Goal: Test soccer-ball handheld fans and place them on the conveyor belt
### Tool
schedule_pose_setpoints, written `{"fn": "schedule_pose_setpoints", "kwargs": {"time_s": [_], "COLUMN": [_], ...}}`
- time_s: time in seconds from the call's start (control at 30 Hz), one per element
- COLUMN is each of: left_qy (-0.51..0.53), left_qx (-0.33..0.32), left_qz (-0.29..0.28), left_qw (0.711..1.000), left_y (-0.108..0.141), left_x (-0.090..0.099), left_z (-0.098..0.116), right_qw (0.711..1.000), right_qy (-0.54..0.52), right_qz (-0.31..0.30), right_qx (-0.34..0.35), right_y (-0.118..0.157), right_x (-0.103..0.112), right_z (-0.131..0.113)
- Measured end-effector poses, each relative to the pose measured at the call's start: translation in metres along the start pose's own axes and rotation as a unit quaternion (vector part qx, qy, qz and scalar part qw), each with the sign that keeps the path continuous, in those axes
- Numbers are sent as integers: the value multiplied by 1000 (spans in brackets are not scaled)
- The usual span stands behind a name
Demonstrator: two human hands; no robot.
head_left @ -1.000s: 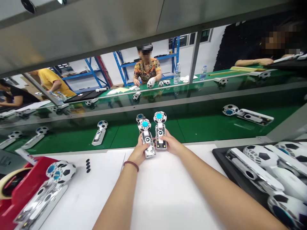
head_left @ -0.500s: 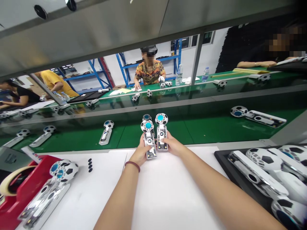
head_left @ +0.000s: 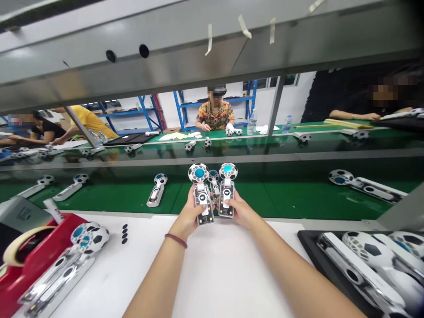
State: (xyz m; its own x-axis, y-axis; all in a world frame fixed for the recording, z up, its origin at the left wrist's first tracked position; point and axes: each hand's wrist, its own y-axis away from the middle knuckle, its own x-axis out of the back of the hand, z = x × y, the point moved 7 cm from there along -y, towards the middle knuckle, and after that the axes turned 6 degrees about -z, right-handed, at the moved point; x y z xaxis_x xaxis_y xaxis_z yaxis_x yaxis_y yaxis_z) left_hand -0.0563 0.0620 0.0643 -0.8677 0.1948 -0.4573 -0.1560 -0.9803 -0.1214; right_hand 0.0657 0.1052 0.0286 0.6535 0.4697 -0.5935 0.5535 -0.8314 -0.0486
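Note:
My left hand (head_left: 186, 216) is closed round the clear body of a handheld fan (head_left: 203, 207). Its soccer-ball head with a blue centre points up, and my thumb presses on the white front strip. My right hand (head_left: 243, 211) grips a second, similar fan (head_left: 226, 201), thumb also on the front. Both are held upright side by side, a small gap apart, above the back edge of the white work surface (head_left: 212, 274). Behind the gap, a third fan (head_left: 214, 185) is partly hidden by the two I hold.
More fans lie along the green belt (head_left: 185, 201), such as one (head_left: 156, 192) at left. A red tape dispenser (head_left: 43, 247) with fans beside it stands left, near several black dots (head_left: 124, 234). A black tray (head_left: 309, 247) of fans lies right. A metal shelf (head_left: 185, 62) hangs overhead; co-workers sit opposite.
The view has tilted up, so the scene sits lower. The two held fans have moved farther apart, and the third fan now shows between them. Both hands keep their grip.

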Motion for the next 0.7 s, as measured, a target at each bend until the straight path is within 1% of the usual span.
{"fn": "schedule_pose_setpoints", "kwargs": {"time_s": [0.1, 0.2, 0.3, 0.37, 0.43, 0.5, 0.57, 0.6, 0.63, 0.7], "left_qy": [-20, -42, -57, -66, -77, -78, -85, -101, -130, -196], "left_qx": [-48, -93, -131, -158, -187, -209, -213, -206, -202, -209], "left_qz": [-23, -49, -63, -59, -34, 10, 41, 55, 80, 154], "left_qw": [998, 994, 988, 983, 979, 975, 972, 972, 967, 946], "left_y": [9, 21, 34, 42, 51, 59, 67, 71, 77, 93], "left_x": [-12, -27, -41, -48, -52, -52, -51, -50, -48, -39], "left_z": [31, 61, 84, 97, 110, 120, 129, 132, 136, 149], "right_qw": [999, 996, 991, 988, 985, 984, 984, 985, 985, 978], "right_qy": [0, 1, 12, 23, 36, 26, 9, 17, 43, 131], "right_qz": [-32, -81, -120, -136, -142, -145, -140, -136, -124, -79], "right_qx": [19, 36, 50, 68, 85, 98, 108, 108, 111, 141], "right_y": [2, 8, 16, 24, 33, 43, 52, 56, 60, 72], "right_x": [-14, -34, -56, -68, -77, -83, -87, -89, -90, -89], "right_z": [-12, -25, -39, -50, -64, -79, -97, -105, -113, -129]}}
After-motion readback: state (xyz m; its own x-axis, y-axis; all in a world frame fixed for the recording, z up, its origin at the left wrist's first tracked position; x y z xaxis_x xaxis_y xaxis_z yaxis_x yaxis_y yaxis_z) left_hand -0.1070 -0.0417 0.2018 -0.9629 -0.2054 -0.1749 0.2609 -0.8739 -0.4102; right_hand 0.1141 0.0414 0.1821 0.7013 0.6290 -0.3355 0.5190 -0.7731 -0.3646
